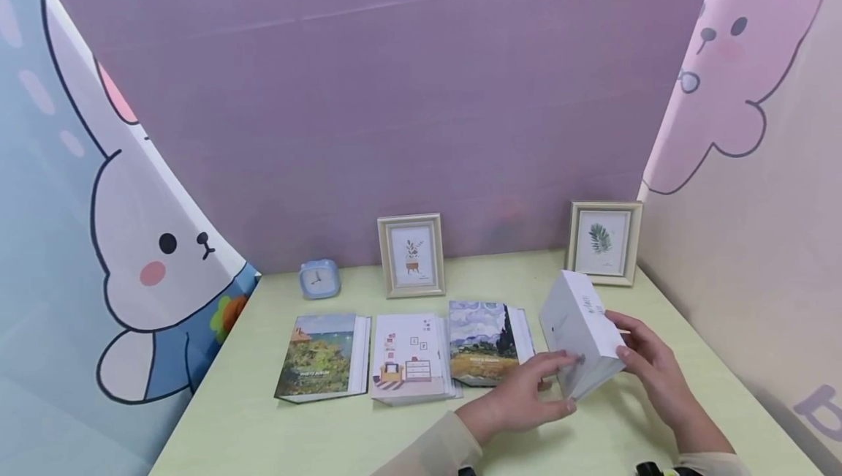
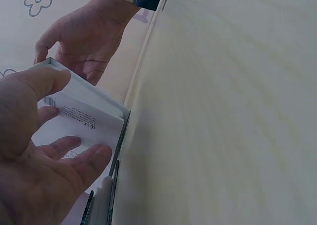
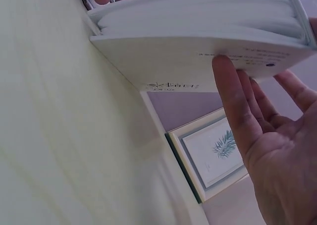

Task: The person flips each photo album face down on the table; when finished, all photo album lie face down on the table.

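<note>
**White album held tilted between two hands at the right of the table**

Nearest, the left hand (image 1: 526, 395) reaches in from below, its fingers (image 2: 74, 158) lying fairly straight and a little spread against the near face of a white album (image 1: 582, 330), thumb over its upper edge. The right hand (image 1: 651, 363) supports the opposite side, fingers (image 3: 237, 106) extended and pressed flat against the cover rather than curled round it. The album stands tilted on its lower edge on the pale green table (image 1: 276, 425), right of centre, with its page block showing in the right wrist view.

Judging by this, the step in hand is setting the album down or lining it up; the next move seems to call for lowering it flat, keeping both palms steady so the pages do not fan out.

Just left of it lie three more albums in a row: a starry landscape album (image 1: 483, 341), a furniture drawing album (image 1: 409, 355) and a seaside painting album (image 1: 322, 355). Farther back stand a blue clock (image 1: 319, 278), a plant-pot frame (image 1: 412, 254) and a leaf frame (image 1: 603, 242) against the purple wall (image 1: 395, 96).
</note>
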